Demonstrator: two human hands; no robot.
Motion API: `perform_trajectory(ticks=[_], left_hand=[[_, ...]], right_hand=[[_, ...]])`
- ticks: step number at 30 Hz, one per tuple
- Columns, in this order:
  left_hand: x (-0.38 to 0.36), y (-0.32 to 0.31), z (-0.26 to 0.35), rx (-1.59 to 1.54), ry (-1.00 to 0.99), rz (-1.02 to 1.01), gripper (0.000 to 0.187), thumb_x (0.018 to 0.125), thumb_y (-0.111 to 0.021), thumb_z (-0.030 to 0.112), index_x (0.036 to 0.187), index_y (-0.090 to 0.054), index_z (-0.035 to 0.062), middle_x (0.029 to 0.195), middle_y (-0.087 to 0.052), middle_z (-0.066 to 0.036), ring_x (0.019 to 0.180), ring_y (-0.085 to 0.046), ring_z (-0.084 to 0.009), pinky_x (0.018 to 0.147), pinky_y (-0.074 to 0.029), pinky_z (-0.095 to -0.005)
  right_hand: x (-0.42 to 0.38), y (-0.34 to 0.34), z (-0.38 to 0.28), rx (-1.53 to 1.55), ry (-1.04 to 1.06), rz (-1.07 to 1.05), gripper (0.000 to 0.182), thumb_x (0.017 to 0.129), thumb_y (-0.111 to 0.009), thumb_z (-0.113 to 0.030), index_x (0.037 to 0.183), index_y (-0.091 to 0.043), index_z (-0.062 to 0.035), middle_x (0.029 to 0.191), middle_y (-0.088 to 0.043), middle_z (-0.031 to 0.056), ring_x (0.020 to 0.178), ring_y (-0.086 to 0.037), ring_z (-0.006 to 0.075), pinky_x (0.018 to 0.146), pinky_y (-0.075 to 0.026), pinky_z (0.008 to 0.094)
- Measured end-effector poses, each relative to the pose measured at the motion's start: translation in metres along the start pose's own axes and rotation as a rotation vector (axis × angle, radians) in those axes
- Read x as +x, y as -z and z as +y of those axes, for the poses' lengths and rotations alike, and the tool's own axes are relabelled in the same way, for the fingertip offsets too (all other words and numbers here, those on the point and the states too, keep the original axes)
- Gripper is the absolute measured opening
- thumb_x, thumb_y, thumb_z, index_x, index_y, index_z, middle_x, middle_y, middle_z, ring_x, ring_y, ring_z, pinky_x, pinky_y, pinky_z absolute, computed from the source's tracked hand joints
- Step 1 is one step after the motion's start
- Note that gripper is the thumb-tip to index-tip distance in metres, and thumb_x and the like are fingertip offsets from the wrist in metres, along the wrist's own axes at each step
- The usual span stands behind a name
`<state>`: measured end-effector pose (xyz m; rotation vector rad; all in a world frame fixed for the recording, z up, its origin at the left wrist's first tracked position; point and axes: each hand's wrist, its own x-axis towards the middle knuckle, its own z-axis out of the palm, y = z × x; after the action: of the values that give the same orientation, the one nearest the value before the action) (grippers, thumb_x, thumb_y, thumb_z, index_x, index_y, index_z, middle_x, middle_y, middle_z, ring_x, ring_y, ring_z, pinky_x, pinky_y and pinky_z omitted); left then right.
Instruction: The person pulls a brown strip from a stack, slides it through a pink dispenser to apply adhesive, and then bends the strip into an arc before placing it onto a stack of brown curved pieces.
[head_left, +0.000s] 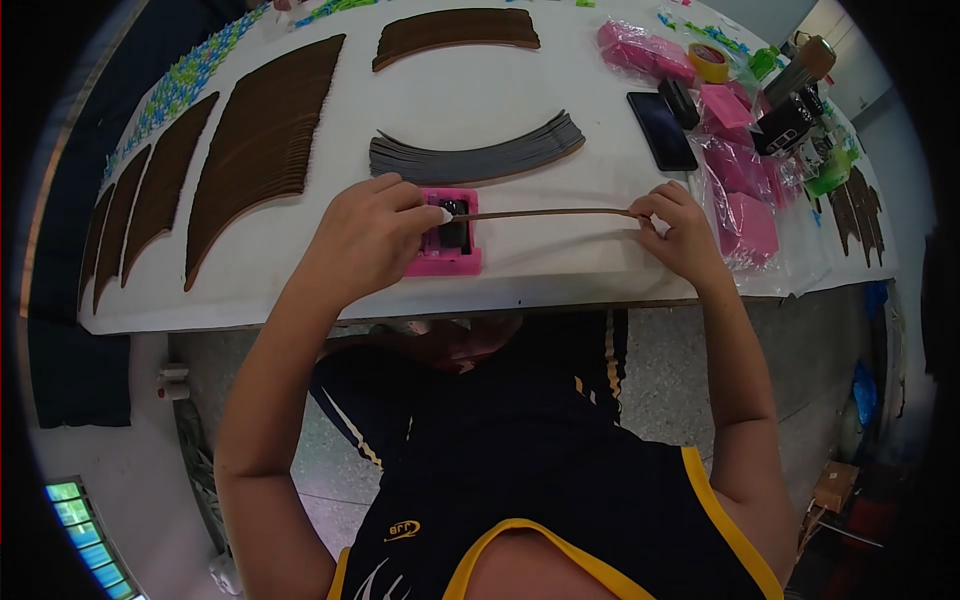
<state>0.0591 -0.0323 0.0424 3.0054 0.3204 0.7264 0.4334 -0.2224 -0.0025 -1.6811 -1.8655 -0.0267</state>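
A thin brown strip [550, 212] is stretched almost level between my hands above the table. My left hand [372, 235] is closed at its left end, with a small white patch at the fingertips that I cannot identify. The other end is pinched by my right hand [678, 228]. Under the strip's left part stands a pink tray [460, 266] with a black roller-like piece [453, 228] in it; my left hand partly covers both. Just behind the tray lies a curved, fanned stack of grey-faced strips [475, 155].
Brown strip stacks lie at the left [265, 150] and at the back [455, 35]. On the right are a phone [662, 132], pink bagged packets [745, 190], a yellow tape roll [708, 63] and a brush [805, 65]. The table's front edge [560, 304] runs before my body.
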Motion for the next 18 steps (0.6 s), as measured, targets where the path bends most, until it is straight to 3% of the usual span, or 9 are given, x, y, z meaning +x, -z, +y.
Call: perform_trajectory(ticks=[18], left_hand=[[0.0061,0.0002,0.0039,0.001,0.001,-0.038,0.023,0.077,-0.073,0.0,0.096,-0.08,0.0101,0.091,-0.071,-0.006,0.089,-0.066,-0.0253,0.077,-0.056,-0.0397]], right_hand=[[-0.0029,0.0036,0.0022,-0.035,0.024,0.049,0.017,0.078,-0.071,0.005,0.092,-0.071,-0.0046,0.083,-0.063,0.0088,0.082,-0.062,0.0271,0.071,-0.052,0.0389]])
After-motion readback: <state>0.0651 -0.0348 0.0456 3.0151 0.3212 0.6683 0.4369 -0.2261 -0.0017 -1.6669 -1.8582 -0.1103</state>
